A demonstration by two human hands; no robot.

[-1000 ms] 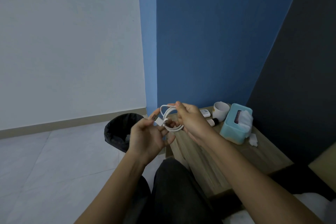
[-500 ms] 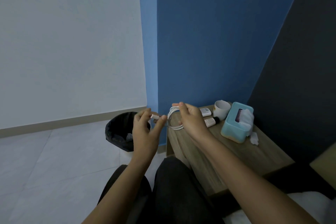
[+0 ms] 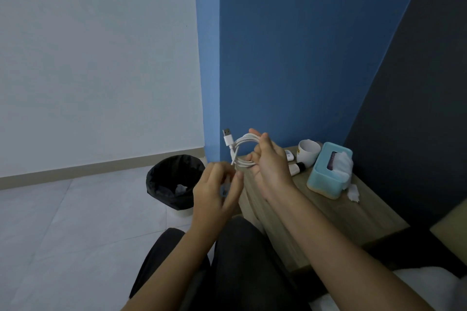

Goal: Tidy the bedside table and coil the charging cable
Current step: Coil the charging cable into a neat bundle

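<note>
The white charging cable [image 3: 241, 145] is wound into a small coil with its USB plug sticking up at the left. My right hand [image 3: 269, 161] grips the coil over the near corner of the wooden bedside table [image 3: 336, 214]. Just below and left of the coil, my left hand [image 3: 214, 189] pinches a strand of the cable between thumb and fingers; that end is blurred and partly hidden.
On the table stand a teal tissue box [image 3: 326, 179], a white mug [image 3: 307, 153], a small white tube [image 3: 297, 168], a white case [image 3: 288, 155] and a crumpled tissue [image 3: 353, 192]. A black-lined bin [image 3: 174, 179] sits on the tiled floor left of the table.
My right hand has turned the coil so the USB plug now points up. My left hand has dropped lower and closed on the cable's lower strand.
</note>
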